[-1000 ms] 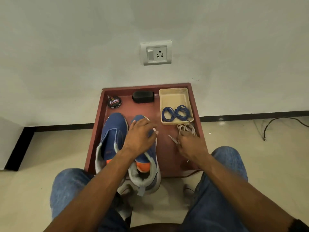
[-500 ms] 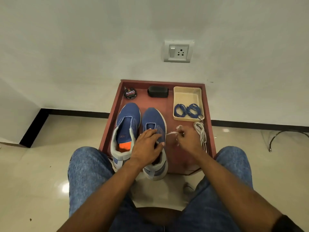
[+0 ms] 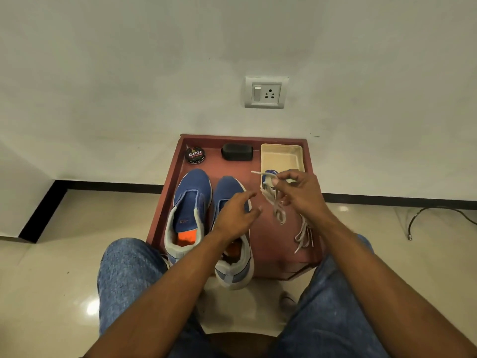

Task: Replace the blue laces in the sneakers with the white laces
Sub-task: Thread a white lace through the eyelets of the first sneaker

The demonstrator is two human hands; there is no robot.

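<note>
Two blue sneakers: left one (image 3: 189, 202), right one (image 3: 232, 223), side by side on red tray (image 3: 268, 244), both unlaced. Right hand (image 3: 300, 195) lifted, pinching white laces (image 3: 280, 213) near one tip; the rest trails onto the tray. Left hand (image 3: 236, 215) hovers over the right sneaker, fingers loose, holding nothing. One beige dish (image 3: 281, 156) with blue laces (image 3: 268, 174), mostly hidden. One polish tin (image 3: 195, 155), one black brush (image 3: 237, 151)

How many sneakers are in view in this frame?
2. The left sneaker stands on the red tray; the right sneaker is beside it, partly covered by the left hand, its heel overhanging the tray's near edge.
</note>
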